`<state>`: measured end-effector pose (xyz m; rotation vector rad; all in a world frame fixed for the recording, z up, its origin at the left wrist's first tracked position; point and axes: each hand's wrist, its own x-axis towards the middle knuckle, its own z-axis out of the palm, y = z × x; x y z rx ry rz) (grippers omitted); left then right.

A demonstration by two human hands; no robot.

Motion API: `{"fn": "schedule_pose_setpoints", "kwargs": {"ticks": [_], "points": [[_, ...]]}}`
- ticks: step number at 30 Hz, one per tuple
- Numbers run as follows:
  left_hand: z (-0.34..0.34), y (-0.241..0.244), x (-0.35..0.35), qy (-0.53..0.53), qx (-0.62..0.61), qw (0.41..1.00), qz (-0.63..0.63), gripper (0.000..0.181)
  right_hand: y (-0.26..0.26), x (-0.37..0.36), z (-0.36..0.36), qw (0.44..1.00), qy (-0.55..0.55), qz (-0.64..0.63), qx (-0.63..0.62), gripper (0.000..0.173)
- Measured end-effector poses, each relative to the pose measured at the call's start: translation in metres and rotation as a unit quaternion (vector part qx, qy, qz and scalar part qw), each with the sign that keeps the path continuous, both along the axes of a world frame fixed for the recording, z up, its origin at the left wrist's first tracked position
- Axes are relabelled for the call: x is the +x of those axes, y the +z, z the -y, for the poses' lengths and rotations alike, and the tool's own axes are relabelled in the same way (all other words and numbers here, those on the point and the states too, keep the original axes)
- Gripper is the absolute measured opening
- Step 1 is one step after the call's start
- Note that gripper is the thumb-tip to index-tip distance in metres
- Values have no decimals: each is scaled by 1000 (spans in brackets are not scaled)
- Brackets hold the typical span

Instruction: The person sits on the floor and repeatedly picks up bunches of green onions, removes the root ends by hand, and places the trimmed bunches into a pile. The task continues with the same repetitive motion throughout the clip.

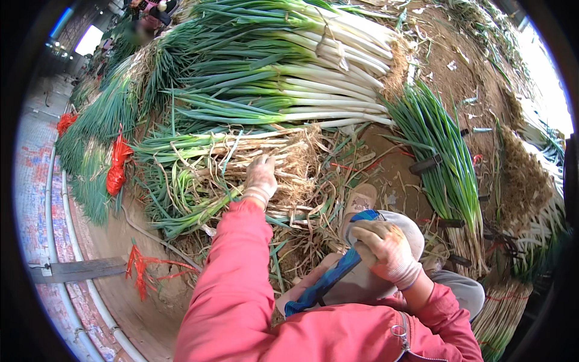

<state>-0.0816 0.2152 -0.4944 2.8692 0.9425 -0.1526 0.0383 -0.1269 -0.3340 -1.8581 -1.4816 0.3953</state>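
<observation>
My left hand (261,179), in a pale work glove, reaches onto a bundle of unpeeled green onions (212,154) with brown outer leaves and bushy roots. Its fingers rest on the stalks; whether they grip any is hidden. My right hand (384,250), in a stained glove, is curled above my right knee, by a blue patterned strap (334,271); I cannot tell if it holds anything. Beyond the bundle lies a large pile of long green onions with bare white stalks (334,99), roots to the right. To the right, more onions (445,154) lie across dark bars.
Red plastic ties (142,267) hang on the left near a hose (154,240), with a red wrapped roll (118,165) above. Pipes (72,235) run along the left wall. Loose leaves litter the soil around my sandal (362,197). People (151,16) are at the upper left.
</observation>
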Motion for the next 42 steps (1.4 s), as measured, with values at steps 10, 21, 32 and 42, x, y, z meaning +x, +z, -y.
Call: {"fn": "schedule_pose_setpoints", "kwargs": {"ticks": [10,21,32,42], "points": [[-39,-52,40,-23,-6,971,-238,32,0,2,-29,1000,-28,8,1,31],[-11,134,-44,50,-127,990,-45,51,-1,-8,-29,999,32,-23,1,30],[174,301,2,-162,-274,939,129,62,57,-44,6,868,50,-464,167,94],[235,265,25,-253,-217,926,179,54,104,-52,101,834,-69,-536,113,43]]}}
